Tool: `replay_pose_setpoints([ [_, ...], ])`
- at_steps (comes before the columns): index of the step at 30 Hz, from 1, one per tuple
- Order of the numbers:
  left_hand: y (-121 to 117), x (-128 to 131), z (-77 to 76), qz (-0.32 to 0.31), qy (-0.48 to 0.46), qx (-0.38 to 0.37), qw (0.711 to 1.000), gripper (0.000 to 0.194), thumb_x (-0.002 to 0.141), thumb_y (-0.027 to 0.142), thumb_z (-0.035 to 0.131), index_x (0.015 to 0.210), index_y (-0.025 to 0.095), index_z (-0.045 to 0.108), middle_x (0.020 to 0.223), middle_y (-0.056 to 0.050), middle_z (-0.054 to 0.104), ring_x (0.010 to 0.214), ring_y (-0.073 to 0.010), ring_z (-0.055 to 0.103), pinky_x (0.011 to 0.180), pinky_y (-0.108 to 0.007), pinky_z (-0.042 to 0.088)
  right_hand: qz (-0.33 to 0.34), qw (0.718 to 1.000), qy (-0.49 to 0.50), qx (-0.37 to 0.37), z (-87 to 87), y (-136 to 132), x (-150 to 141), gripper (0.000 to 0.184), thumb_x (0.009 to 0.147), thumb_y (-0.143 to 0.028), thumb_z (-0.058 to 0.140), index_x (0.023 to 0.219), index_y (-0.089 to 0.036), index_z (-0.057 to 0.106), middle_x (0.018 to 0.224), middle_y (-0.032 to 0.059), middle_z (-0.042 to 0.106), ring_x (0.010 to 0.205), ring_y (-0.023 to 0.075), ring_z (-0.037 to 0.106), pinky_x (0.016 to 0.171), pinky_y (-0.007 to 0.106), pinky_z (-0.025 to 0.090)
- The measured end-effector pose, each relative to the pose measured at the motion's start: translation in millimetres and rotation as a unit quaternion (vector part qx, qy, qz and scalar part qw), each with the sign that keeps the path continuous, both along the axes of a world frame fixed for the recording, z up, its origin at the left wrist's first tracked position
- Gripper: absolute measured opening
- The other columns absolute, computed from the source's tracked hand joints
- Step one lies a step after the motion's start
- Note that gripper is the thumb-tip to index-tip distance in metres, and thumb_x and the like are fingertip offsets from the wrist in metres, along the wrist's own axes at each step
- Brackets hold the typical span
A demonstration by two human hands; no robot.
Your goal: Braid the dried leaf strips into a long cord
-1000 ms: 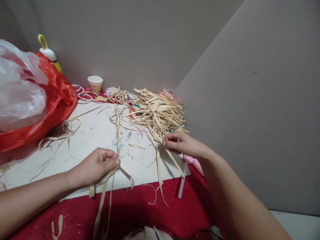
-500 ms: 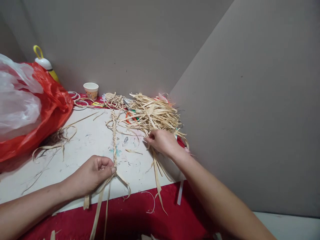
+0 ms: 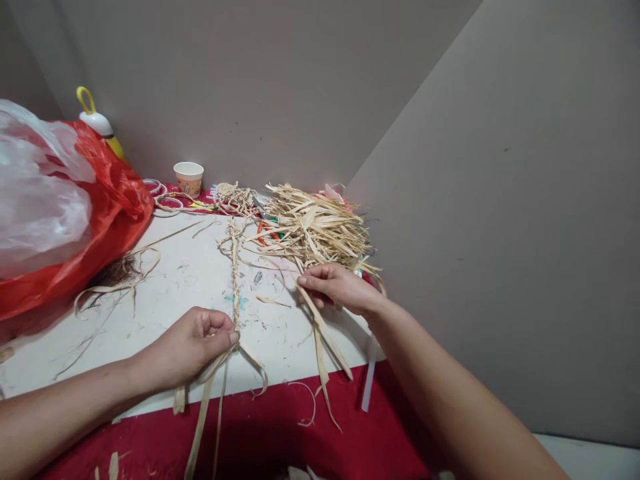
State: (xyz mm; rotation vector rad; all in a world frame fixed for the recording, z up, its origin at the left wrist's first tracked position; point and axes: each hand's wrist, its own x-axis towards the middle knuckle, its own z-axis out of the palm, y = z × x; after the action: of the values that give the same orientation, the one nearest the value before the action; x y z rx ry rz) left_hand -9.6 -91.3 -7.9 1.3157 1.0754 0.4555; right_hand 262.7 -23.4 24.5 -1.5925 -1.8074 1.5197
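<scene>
A thin braid point(image 3: 235, 277) of pale dried straw runs down the white board point(image 3: 165, 300). My left hand point(image 3: 203, 340) pinches its lower end between thumb and fingers. Loose strands point(image 3: 206, 413) spread from below that pinch and hang over the red cloth. To the right, my right hand point(image 3: 337, 288) has its thumb and fingers closed on a straw strip point(image 3: 323, 325), which slants down toward the board's front edge. Just behind this hand lies a heap of dried straw point(image 3: 315, 227).
On the left bulges a red and white plastic bag point(image 3: 115, 200), with a yellow and white bottle point(image 3: 97, 123) behind it. A paper cup point(image 3: 189, 179), coiled cord point(image 3: 235, 198) and orange-handled scissors point(image 3: 267, 232) lie along the back. Grey walls point(image 3: 500, 233) stand behind and right.
My right hand has turned and now holds a straw strip that trails down and right in front of it. My left hand keeps its pinch on the braid. The whole view has shifted slightly.
</scene>
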Motion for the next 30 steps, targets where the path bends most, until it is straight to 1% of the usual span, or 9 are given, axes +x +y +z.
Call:
replay_pose_setpoints([
  [4,0,0,0.7,0.002,-0.005,-0.005,1.000,0.034,0.077,0.047,0.056,0.064,0.016,0.053,0.049,0.007,0.036,0.045,-0.0059,0.025,0.041,-0.019,0.020,-0.067,0.990,-0.082,0.090,-0.1,-3,-7,0.030,0.084,-0.039,0.048,0.073,-0.013,0.060,0.065,0.0024,0.062,0.043,0.0058,0.045,0.042,0.020,0.031],
  [6,1,0,-0.5,0.000,-0.009,-0.008,1.000,0.034,0.077,0.047,0.056,0.065,0.015,0.053,0.050,0.007,0.037,0.046,-0.0058,0.025,0.042,-0.019,0.021,-0.076,0.984,-0.097,0.127,1.5,-6,-9,0.027,0.082,-0.036,0.051,0.069,-0.014,0.059,0.059,0.0000,0.058,0.043,0.0061,0.042,0.044,0.020,0.032],
  [10,1,-2,-4.4,-0.007,-0.009,-0.014,1.000,0.034,0.079,0.047,0.055,0.067,0.015,0.053,0.050,0.007,0.036,0.046,-0.0054,0.025,0.042,-0.018,0.020,-0.010,0.976,-0.144,0.166,-1.3,-11,-15,0.021,0.077,-0.032,0.056,0.067,-0.014,0.061,0.061,0.0011,0.058,0.054,0.0098,0.047,0.052,0.022,0.036],
  [14,1,-2,-5.4,-0.008,-0.010,-0.018,1.000,0.034,0.080,0.047,0.054,0.068,0.015,0.053,0.049,0.007,0.035,0.044,-0.0052,0.025,0.042,-0.019,0.019,0.042,0.936,-0.270,0.223,-14.9,-11,-25,0.018,0.075,-0.032,0.058,0.068,-0.016,0.061,0.065,0.0030,0.061,0.059,0.0120,0.047,0.055,0.024,0.033],
  [16,1,-2,-4.5,-0.005,-0.010,-0.018,1.000,0.034,0.080,0.046,0.055,0.068,0.015,0.053,0.049,0.007,0.036,0.044,-0.0051,0.025,0.042,-0.019,0.019,0.045,0.927,-0.284,0.241,-18.1,-10,-27,0.013,0.076,-0.025,0.055,0.069,-0.016,0.060,0.066,0.0024,0.060,0.059,0.0116,0.047,0.056,0.024,0.032],
  [19,1,-1,-3.3,-0.001,-0.018,-0.022,1.000,0.032,0.079,0.045,0.056,0.067,0.015,0.053,0.048,0.007,0.036,0.044,-0.0052,0.025,0.042,-0.019,0.019,0.044,0.945,-0.238,0.221,-11.0,-11,-23,0.011,0.074,-0.019,0.051,0.065,-0.016,0.056,0.061,-0.0002,0.055,0.056,0.0100,0.044,0.055,0.022,0.032],
  [23,1,0,-2.1,-0.002,-0.029,-0.025,0.999,0.033,0.077,0.046,0.057,0.065,0.016,0.052,0.048,0.008,0.036,0.044,-0.0053,0.025,0.042,-0.019,0.020,0.073,0.972,-0.178,0.135,5.5,-22,-12,0.013,0.073,-0.020,0.050,0.061,-0.017,0.052,0.054,-0.0031,0.047,0.051,0.0085,0.040,0.051,0.021,0.032],
  [27,2,1,-0.7,-0.003,-0.027,-0.031,0.999,0.034,0.076,0.047,0.057,0.064,0.016,0.051,0.048,0.008,0.037,0.044,-0.0051,0.025,0.042,-0.019,0.019,0.102,0.968,-0.202,0.109,1.9,-34,-13,0.015,0.074,-0.023,0.053,0.061,-0.017,0.055,0.054,-0.0022,0.050,0.051,0.0095,0.043,0.051,0.021,0.032],
  [30,2,0,-1.0,-0.008,-0.026,-0.025,0.999,0.035,0.076,0.047,0.056,0.065,0.015,0.051,0.049,0.007,0.037,0.045,-0.0052,0.026,0.043,-0.019,0.020,0.094,0.952,-0.257,0.141,-8.0,-40,-22,0.015,0.077,-0.026,0.055,0.066,-0.016,0.060,0.060,0.0006,0.057,0.056,0.0108,0.047,0.055,0.022,0.033],
])
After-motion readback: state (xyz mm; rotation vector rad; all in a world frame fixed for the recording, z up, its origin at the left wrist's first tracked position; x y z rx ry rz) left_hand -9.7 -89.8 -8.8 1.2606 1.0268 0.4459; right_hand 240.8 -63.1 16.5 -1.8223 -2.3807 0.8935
